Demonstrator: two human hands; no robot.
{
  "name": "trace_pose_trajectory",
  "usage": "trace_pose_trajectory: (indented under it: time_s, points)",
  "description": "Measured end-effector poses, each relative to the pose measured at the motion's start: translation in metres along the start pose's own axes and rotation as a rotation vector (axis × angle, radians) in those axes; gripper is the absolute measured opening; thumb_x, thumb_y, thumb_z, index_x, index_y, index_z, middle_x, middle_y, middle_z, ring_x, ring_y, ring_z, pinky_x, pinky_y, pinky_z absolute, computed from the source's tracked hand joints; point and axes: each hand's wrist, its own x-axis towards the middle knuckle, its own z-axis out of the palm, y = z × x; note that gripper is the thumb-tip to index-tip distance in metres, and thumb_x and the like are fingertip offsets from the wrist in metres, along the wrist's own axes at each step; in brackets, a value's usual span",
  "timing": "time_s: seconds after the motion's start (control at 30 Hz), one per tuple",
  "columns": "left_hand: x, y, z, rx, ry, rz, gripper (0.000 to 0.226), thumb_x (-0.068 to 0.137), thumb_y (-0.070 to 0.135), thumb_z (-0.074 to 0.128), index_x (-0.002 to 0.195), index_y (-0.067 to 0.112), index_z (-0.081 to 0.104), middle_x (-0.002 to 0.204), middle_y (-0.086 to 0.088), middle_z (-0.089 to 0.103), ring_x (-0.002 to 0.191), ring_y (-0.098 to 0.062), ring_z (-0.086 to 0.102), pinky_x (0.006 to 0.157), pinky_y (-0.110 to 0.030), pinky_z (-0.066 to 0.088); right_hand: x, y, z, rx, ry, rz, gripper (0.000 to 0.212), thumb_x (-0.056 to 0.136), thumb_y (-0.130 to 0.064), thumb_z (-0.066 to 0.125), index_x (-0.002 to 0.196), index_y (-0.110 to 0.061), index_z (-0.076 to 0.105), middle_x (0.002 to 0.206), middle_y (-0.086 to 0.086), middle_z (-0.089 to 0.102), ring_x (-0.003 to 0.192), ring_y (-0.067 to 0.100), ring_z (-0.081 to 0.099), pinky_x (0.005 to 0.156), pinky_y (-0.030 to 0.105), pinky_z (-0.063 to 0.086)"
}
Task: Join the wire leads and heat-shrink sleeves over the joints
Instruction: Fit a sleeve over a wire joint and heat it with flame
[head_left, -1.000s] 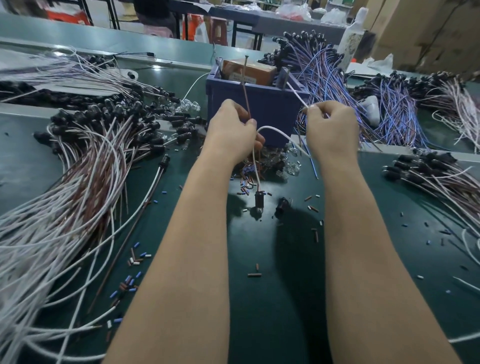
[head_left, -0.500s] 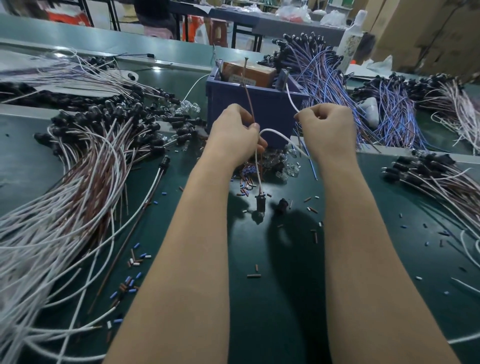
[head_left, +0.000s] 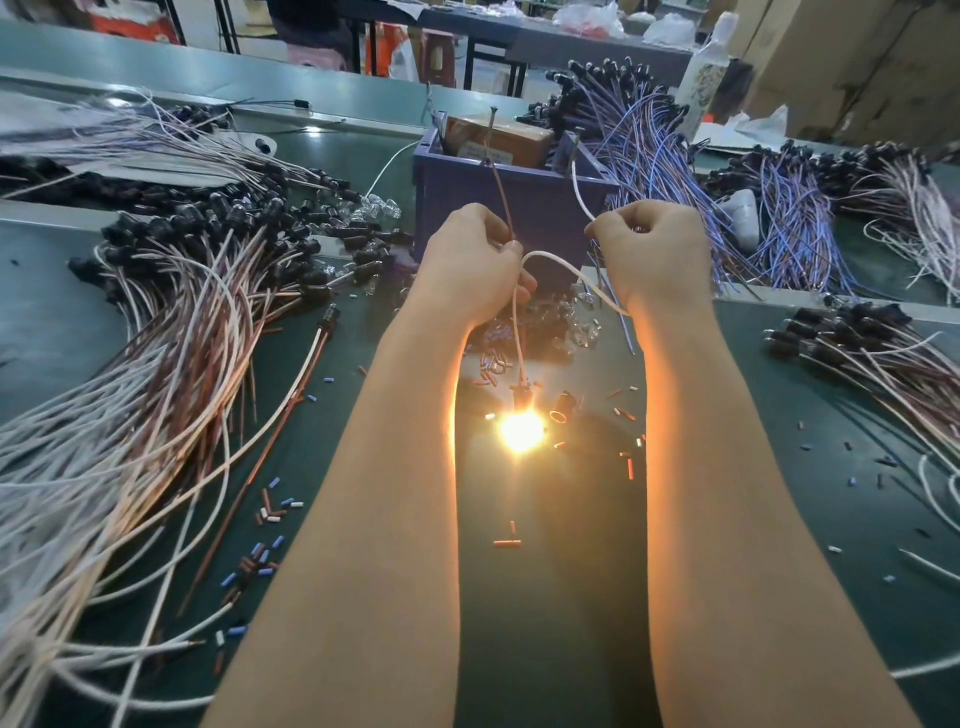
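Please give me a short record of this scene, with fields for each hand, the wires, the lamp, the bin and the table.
left hand: pinches the brown wire, which runs up toward the bin
right hand: pinches the white wire, whose end also points up toward the bin
lamp: lit and glowing orange, hanging on the leads below the left hand; whether it touches the table cannot be told
blue bin: behind both hands
table: dark green, with scattered sleeve pieces
wire bundle: lies to the left
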Motion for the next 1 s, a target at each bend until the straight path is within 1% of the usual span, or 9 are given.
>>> trace_pose_trajectory:
  time_s: [0.2,0.27,0.4,0.57,0.67,0.77,0.87,0.93,1.0]
  points:
    - [0.000,-0.002,0.000,0.035,-0.020,0.023,0.009,0.096,0.015,0.049,0.101,0.013,0.056,0.067,0.003,0.068,0.063,-0.007,0.061,0.070,-0.023,0.053,0.001,0.004,-0.001,-0.054,-0.031,0.053,0.017,0.087,-0.017,0.051,0.079,-0.013,0.066,0.054,-0.005,0.047,0.051,0.007,0.042,0.045,0.016,0.032]
    - [-0.002,0.000,-0.002,0.052,-0.074,0.021,0.012,0.095,0.016,0.050,0.091,0.015,0.062,0.062,0.006,0.065,0.065,-0.007,0.059,0.064,-0.018,0.048,0.003,0.008,-0.005,-0.070,-0.039,0.097,0.018,0.087,-0.013,0.048,0.084,-0.009,0.065,0.058,0.001,0.052,0.058,0.017,0.052,0.056,0.019,0.040]
    - [-0.014,0.006,-0.004,0.035,-0.471,0.025,0.023,0.097,0.018,0.048,0.080,0.018,0.064,0.057,0.007,0.058,0.058,-0.010,0.049,0.061,-0.024,0.042,0.007,0.018,-0.011,0.056,0.093,0.195,0.015,0.090,-0.008,0.043,0.099,-0.012,0.054,0.098,0.009,0.065,0.095,0.028,0.062,0.087,0.040,0.050]
    - [-0.022,0.008,-0.005,-0.158,-0.734,-0.057,0.031,0.102,0.028,0.038,0.084,0.013,0.057,0.049,0.005,0.049,0.044,-0.009,0.040,0.046,-0.018,0.036,0.010,0.032,-0.021,0.214,0.273,0.354,0.026,0.089,0.000,0.036,0.107,-0.011,0.050,0.111,0.007,0.061,0.106,0.029,0.059,0.091,0.041,0.046]
    - [-0.018,0.008,-0.010,-0.155,-0.653,-0.068,0.036,0.101,0.031,0.041,0.078,0.010,0.059,0.044,0.009,0.039,0.038,-0.005,0.028,0.039,-0.015,0.023,0.012,0.034,-0.026,0.068,0.281,0.381,0.039,0.094,-0.005,0.038,0.132,-0.007,0.039,0.137,0.013,0.048,0.121,0.028,0.050,0.098,0.034,0.038]
    - [-0.012,0.008,-0.013,0.052,-0.377,-0.054,0.036,0.098,0.034,0.048,0.076,0.011,0.065,0.045,0.008,0.041,0.041,-0.008,0.032,0.043,-0.020,0.027,0.008,0.009,-0.030,-0.214,0.285,0.148,0.052,0.098,-0.015,0.042,0.145,-0.004,0.025,0.153,0.018,0.021,0.139,0.028,0.027,0.111,0.029,0.021]
    - [-0.008,0.007,-0.010,0.220,-0.235,-0.033,0.036,0.097,0.035,0.049,0.073,0.014,0.066,0.042,0.009,0.046,0.043,-0.012,0.037,0.049,-0.023,0.032,-0.002,-0.024,-0.027,-0.005,0.130,-0.171,0.027,0.102,-0.023,0.037,0.118,-0.013,0.056,0.120,0.006,0.061,0.108,0.014,0.057,0.094,0.013,0.039]
    - [-0.008,0.009,-0.007,0.231,-0.222,-0.022,0.035,0.096,0.034,0.051,0.071,0.014,0.066,0.043,0.009,0.049,0.043,-0.012,0.038,0.049,-0.022,0.033,-0.011,-0.037,-0.027,0.114,-0.127,-0.195,0.034,0.102,-0.039,0.034,0.092,-0.021,0.061,0.093,-0.002,0.070,0.088,0.013,0.066,0.085,0.024,0.050]
    - [-0.007,0.009,-0.007,0.227,-0.193,-0.009,0.031,0.095,0.029,0.054,0.079,0.007,0.069,0.056,-0.002,0.054,0.046,-0.014,0.038,0.049,-0.022,0.033,-0.013,-0.040,-0.029,-0.034,-0.427,-0.151,0.046,0.099,-0.049,0.036,0.086,-0.018,0.067,0.088,-0.002,0.071,0.086,0.012,0.067,0.083,0.032,0.051]
